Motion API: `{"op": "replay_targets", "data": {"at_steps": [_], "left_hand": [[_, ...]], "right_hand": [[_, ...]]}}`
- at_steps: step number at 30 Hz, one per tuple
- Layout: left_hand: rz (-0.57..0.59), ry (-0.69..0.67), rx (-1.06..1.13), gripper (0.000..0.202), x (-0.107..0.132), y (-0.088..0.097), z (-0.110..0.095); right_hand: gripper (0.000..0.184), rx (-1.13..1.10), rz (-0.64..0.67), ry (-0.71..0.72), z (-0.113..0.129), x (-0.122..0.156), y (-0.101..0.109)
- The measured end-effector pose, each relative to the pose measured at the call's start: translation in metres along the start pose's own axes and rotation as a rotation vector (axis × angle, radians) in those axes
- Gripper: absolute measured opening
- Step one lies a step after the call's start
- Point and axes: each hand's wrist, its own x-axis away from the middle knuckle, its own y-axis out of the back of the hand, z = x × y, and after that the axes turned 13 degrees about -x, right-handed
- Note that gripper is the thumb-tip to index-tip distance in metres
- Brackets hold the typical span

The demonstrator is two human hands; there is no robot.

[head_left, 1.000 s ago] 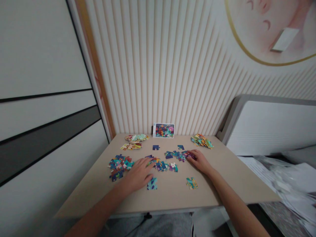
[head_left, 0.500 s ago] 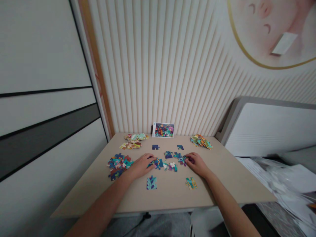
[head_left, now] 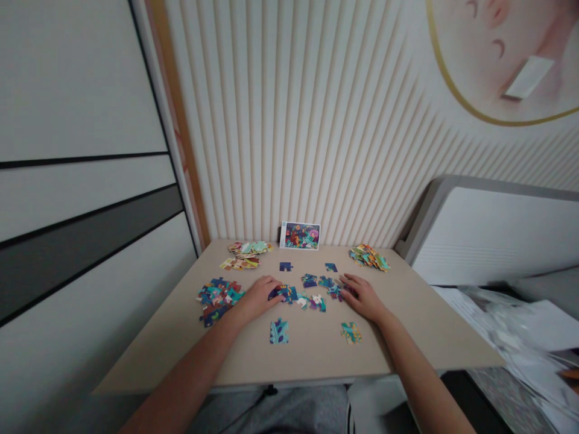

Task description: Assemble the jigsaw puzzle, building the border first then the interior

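Both my hands rest on a beige table [head_left: 407,337] strewn with colourful jigsaw pieces. My left hand [head_left: 257,296] lies flat with fingers stretched, its fingertips touching a blue and orange cluster of pieces [head_left: 284,293]. My right hand [head_left: 364,296] lies flat too, fingers pressing on a dark purple cluster [head_left: 335,290]. Between the two hands sits a short row of joined pieces [head_left: 314,301].
Loose piles lie at the left [head_left: 218,296], back left [head_left: 246,252] and back right [head_left: 367,257]. Single pieces sit near the front [head_left: 279,331] [head_left: 351,332]. A picture card [head_left: 299,235] leans on the ribbed wall. A white bed frame [head_left: 488,229] stands at the right.
My left hand has drawn back slightly to the left, uncovering the front piece. The pieces between my hands have shifted closer together. The camera has tilted a little.
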Motion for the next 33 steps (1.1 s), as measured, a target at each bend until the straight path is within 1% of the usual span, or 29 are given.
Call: {"op": "replay_targets", "data": {"at_steps": [2,4,8,11,13,15,18,22,25,27,29,33], "left_hand": [[0.007,0.000,-0.018,0.033,0.001,0.000,0.000],[0.020,0.002,-0.033,0.036,0.002,0.002,-0.001],[0.048,0.002,-0.050,0.042,0.003,0.003,-0.002],[0.051,0.005,-0.038,0.042,0.004,0.004,-0.003],[0.047,0.009,-0.024,0.040,0.004,0.006,-0.004],[0.046,0.011,-0.011,0.040,0.004,0.008,-0.005],[0.037,0.006,-0.001,0.041,0.003,0.010,-0.007],[0.013,0.010,0.019,0.043,0.002,0.008,-0.009],[0.009,0.018,0.022,0.047,0.003,0.006,-0.008],[0.014,0.024,0.004,0.049,0.004,0.005,-0.007],[0.029,0.024,-0.018,0.048,0.005,0.006,-0.006],[0.060,0.022,-0.042,0.047,0.004,0.009,-0.006]], "right_hand": [[0.048,-0.010,0.061,0.031,0.006,-0.001,-0.001],[0.045,-0.016,0.090,0.023,0.006,-0.002,-0.001],[0.040,-0.014,0.074,-0.033,-0.006,-0.001,0.002],[0.039,0.007,0.042,-0.066,-0.018,0.003,0.007],[0.039,0.034,0.011,-0.080,-0.021,0.005,0.009],[0.038,0.058,-0.020,-0.067,-0.016,0.003,0.008],[0.039,0.049,-0.017,0.024,0.007,-0.007,-0.001],[0.041,-0.006,0.131,0.204,0.045,-0.032,-0.023],[0.046,-0.039,0.202,0.260,0.062,-0.052,-0.040],[0.046,-0.062,0.218,0.261,0.065,-0.058,-0.047],[0.044,-0.079,0.222,0.246,0.062,-0.057,-0.049],[0.040,-0.099,0.194,0.185,0.048,-0.038,-0.037]]}}
